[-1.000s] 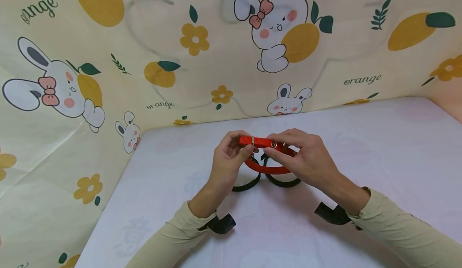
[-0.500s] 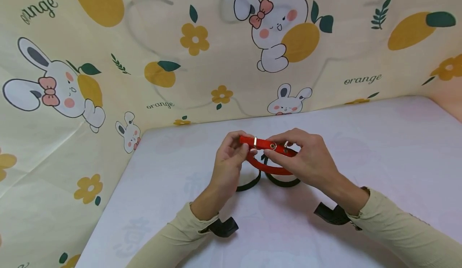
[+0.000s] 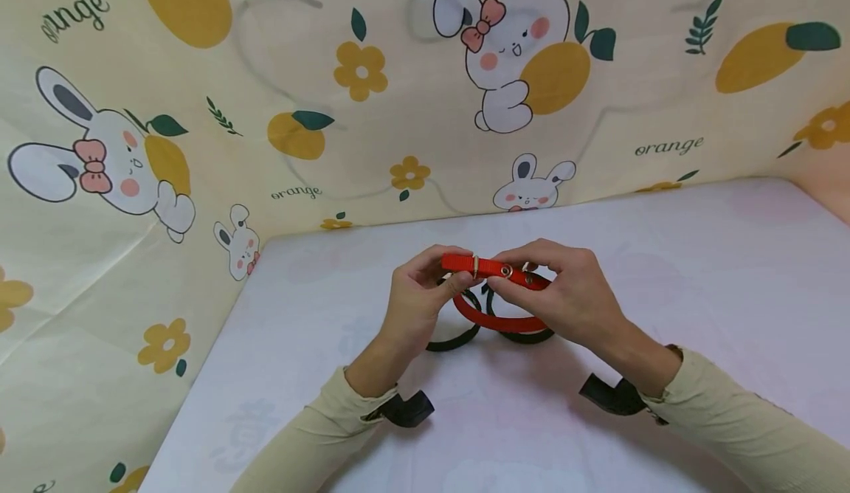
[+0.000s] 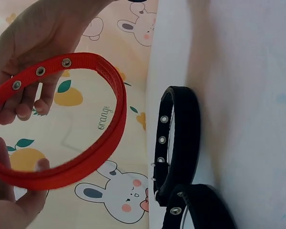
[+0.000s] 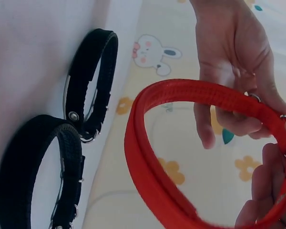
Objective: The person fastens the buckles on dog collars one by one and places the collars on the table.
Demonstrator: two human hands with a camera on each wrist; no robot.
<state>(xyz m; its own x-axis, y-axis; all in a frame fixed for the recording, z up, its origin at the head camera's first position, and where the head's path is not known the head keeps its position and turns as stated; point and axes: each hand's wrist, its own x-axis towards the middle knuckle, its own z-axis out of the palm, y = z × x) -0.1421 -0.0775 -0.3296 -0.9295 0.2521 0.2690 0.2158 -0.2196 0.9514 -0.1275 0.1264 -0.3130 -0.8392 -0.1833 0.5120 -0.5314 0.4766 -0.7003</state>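
Red nylon collar (image 3: 494, 294), looped, is pinched at its buckle end by both hands, left hand (image 3: 418, 301) and right hand (image 3: 564, 297), above the white table (image 3: 697, 271). Its strap end runs left to right, tip pointing left. Two black collars (image 3: 488, 323) lie side by side beneath it, touching. Bare tabletop spreads all around; rabbit-print cloth (image 3: 199, 146) walls the far and left edges.

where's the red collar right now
In the head view the red collar is held up at the middle of the white table, pinched between the left hand and right hand, just above two black collars.
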